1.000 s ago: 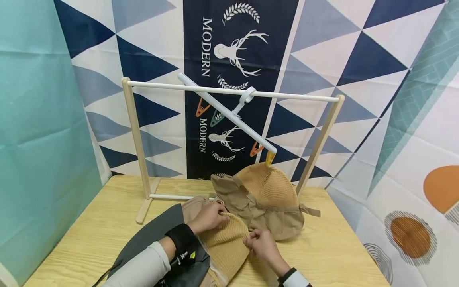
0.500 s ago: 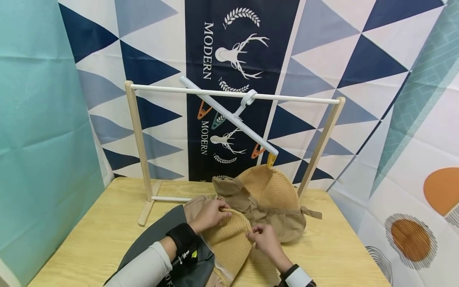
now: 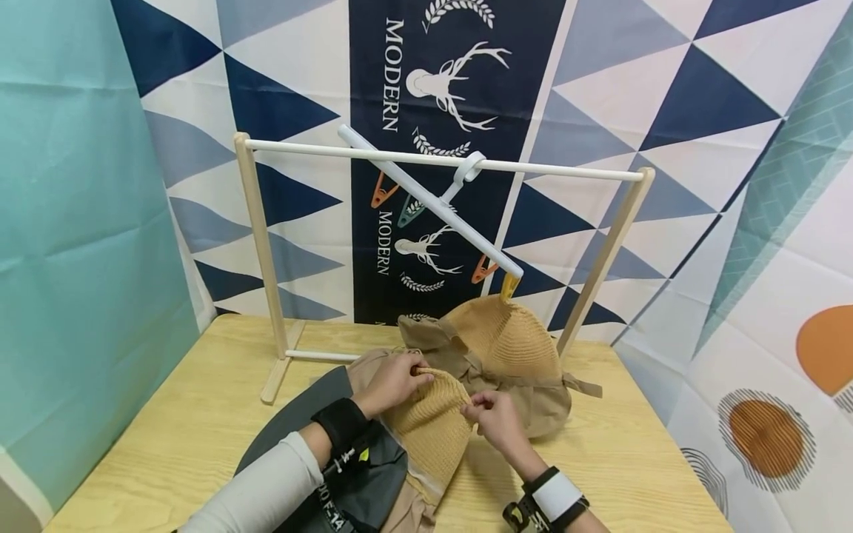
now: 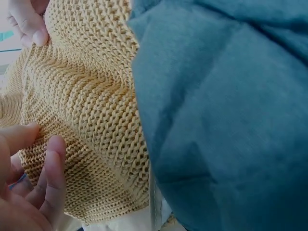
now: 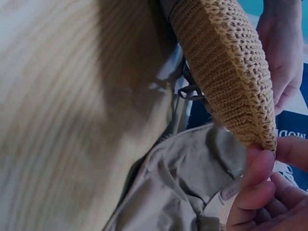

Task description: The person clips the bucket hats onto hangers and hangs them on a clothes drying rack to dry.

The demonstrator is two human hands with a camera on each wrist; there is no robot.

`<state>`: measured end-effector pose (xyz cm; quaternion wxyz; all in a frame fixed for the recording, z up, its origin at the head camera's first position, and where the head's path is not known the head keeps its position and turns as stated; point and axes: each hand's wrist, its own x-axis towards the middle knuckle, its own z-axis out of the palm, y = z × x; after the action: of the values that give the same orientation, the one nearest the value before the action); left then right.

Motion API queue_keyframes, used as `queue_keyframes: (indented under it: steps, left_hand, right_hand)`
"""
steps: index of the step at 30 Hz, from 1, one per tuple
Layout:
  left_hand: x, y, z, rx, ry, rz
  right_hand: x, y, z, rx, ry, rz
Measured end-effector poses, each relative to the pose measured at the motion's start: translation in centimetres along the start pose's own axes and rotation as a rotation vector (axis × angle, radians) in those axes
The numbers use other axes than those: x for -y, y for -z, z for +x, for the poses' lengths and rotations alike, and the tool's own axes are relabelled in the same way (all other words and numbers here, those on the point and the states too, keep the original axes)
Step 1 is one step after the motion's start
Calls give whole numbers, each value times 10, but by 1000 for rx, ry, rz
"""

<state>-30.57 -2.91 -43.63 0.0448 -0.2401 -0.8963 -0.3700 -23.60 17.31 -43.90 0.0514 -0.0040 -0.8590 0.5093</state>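
Note:
My left hand (image 3: pixel 393 385) grips the top edge of a sun hat's tan knitted crown (image 3: pixel 433 426). In the left wrist view, that hand's fingers (image 4: pixel 55 166) lie against the knit. My right hand (image 3: pixel 498 422) pinches the crown's right edge between thumb and fingers (image 5: pixel 260 168). The hat's dark grey cloth (image 4: pixel 221 110) spreads under my left wrist, with beige fabric beside it. Just behind, a second hat with a woven tan crown (image 3: pixel 503 337) hangs from a yellow clip (image 3: pixel 509 286), its brown cloth brim (image 3: pixel 533 407) reaching down to the table.
A wooden rack (image 3: pixel 263 259) with a white rail (image 3: pixel 560 170) stands on the table (image 3: pixel 193 414). From the rail hangs a tilted light-blue hanger (image 3: pixel 433 203) with orange clips (image 3: pixel 383 191) and a green clip (image 3: pixel 411 211). A patterned curtain (image 3: pixel 286 81) backs the rack.
Both hands keep their hold on the knitted crown. My right hand has risen slightly along the crown's edge, and its wrist band shows more. The head view has shifted a little.

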Motion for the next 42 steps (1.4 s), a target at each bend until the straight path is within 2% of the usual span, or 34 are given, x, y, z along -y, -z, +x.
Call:
queue_keyframes:
  steps: [5, 13, 19, 26, 38, 42]
  left_hand:
    - [-2, 0, 0, -2, -11, 14]
    - [-2, -1, 1, -35, -28, 46]
    - [-1, 1, 0, -15, -36, 22]
    - [0, 3, 2, -48, -63, -1]
    - [-8, 7, 5, -49, -20, -49]
    - [-11, 8, 6, -44, 15, -60]
  right_hand:
    - [4, 4, 2, -9, 19, -39]
    - [9, 6, 8, 27, 85, -68]
    - [13, 8, 11, 49, 90, -62]
    - [16, 13, 13, 29, 95, -132]
    - [18, 15, 17, 20, 86, -140]
    - [18, 16, 17, 16, 87, -132]
